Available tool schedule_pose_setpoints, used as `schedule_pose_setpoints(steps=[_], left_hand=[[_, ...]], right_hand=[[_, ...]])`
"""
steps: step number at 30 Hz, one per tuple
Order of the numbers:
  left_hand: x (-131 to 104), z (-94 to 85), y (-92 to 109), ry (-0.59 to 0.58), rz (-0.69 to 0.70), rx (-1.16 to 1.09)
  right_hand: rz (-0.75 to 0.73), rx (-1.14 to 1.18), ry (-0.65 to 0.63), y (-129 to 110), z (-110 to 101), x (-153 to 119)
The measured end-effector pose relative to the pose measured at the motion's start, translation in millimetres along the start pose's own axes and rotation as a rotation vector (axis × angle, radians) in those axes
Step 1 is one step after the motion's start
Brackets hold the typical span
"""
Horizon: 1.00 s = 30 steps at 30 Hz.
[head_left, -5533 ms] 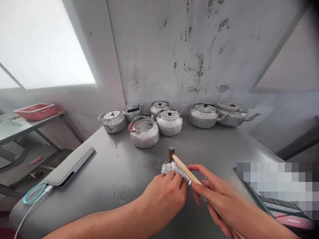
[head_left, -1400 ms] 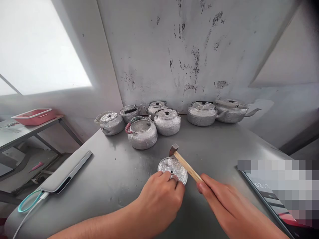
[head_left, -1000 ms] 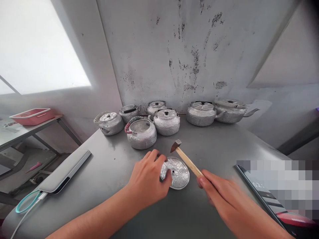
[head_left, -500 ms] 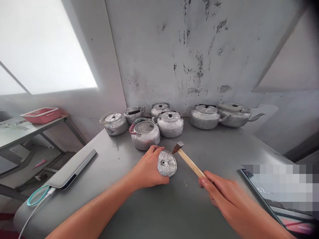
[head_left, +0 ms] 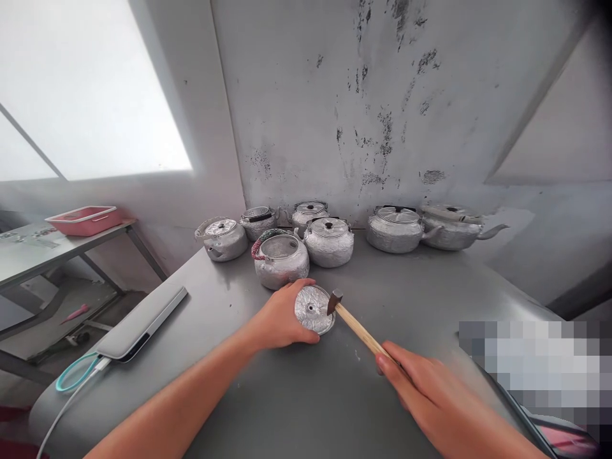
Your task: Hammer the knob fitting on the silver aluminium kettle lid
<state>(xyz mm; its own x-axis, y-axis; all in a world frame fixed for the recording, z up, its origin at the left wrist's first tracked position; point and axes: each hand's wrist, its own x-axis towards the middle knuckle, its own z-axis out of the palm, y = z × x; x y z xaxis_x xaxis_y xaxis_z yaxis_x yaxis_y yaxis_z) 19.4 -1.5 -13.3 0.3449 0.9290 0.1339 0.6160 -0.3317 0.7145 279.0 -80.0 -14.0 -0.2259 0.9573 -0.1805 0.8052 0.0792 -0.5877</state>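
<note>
My left hand (head_left: 282, 319) grips a round, dented metal lid (head_left: 313, 310) by its left edge, thumb at the bottom and fingers at the top. A small hole shows in the middle of the lid. My right hand (head_left: 411, 376) is wrapped round the wooden handle of a hammer (head_left: 358, 330). The hammer's dark head is at the right part of the lid; whether it touches is hard to tell. Just behind my left hand stands an open metal kettle (head_left: 282, 264) with a red and green wrapped handle.
Several lidded kettles (head_left: 329, 245) line the back of the grey table (head_left: 306, 408). A grey power bank (head_left: 141, 322) with a cable lies at the left, and a phone-like device (head_left: 516, 401) at the right. A pink basket (head_left: 86, 221) sits on a side table.
The hammer head has come down and left onto or close to the lid's right side. My left hand and the lid have shifted slightly left, and the view has moved a little.
</note>
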Motion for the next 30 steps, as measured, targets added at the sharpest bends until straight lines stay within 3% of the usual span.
schedule_pose_setpoints(steps=[5, 11, 13, 17, 24, 30], left_hand=[[-0.1, -2.1, 5.0, -0.046, -0.152, -0.089], [4.9, 8.3, 2.1, 0.109, -0.071, 0.044], [8.0, 10.1, 1.6, 0.118, -0.111, 0.077], [13.7, 9.1, 4.8, 0.096, -0.196, 0.134], [28.3, 5.5, 10.1, 0.045, -0.232, 0.138], [26.9, 14.0, 3.5, 0.032, -0.274, 0.099]], right_hand=[[-0.007, 0.062, 0.036, 2.2, 4.7, 1.0], [0.044, 0.146, -0.019, -2.3, 2.6, -1.1], [0.123, 0.257, -0.089, -7.2, -0.6, -0.9], [0.280, 0.483, -0.214, -14.0, -5.1, 2.5], [0.325, 0.640, -0.262, -19.3, -9.5, 9.3], [0.350, 0.734, -0.247, -16.4, -3.3, 5.0]])
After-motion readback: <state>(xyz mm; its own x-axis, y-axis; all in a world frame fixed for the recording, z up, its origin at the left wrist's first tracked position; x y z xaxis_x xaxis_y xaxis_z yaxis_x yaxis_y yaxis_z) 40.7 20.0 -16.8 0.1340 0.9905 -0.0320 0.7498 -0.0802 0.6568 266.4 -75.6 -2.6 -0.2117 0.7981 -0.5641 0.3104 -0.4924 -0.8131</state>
